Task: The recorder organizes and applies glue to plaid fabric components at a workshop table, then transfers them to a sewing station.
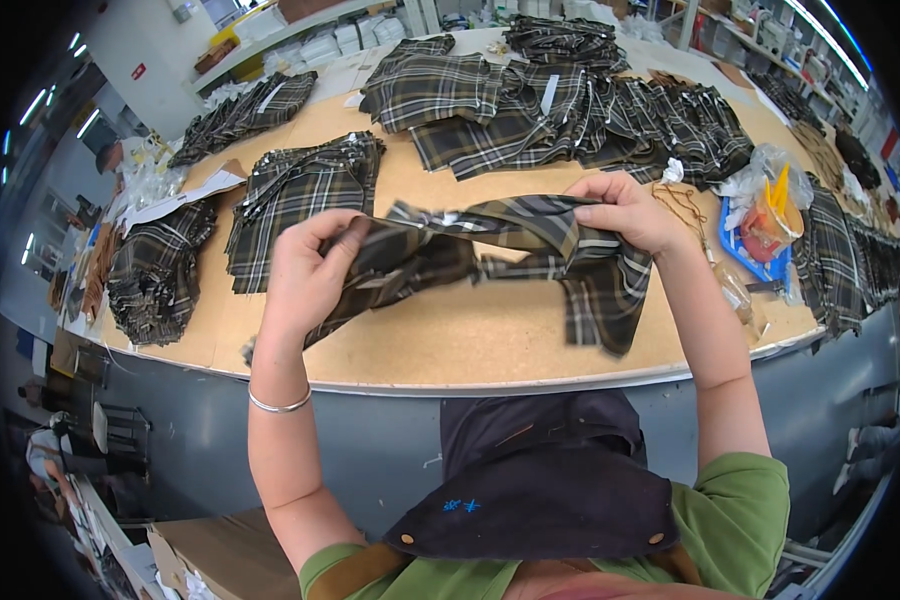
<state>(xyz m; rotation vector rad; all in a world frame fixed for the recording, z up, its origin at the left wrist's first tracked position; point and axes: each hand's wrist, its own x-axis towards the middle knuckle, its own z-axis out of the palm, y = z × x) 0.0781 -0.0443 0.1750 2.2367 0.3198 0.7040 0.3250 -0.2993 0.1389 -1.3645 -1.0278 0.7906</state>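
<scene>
Pinching closed, my left hand and right hand each clamp the plaid cloth, holding it above the tan table. It should be light, soft and floppy, best taken near its ends. At right, a blue tray holds a tub containing yellow pointed pieces.

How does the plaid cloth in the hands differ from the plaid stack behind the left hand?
The held cloth hangs between left hand and right hand; the stack lies on the table. The held cloth is bunched, the stack mostly flat and layered. Both are dark plaid with pale lines.
</scene>
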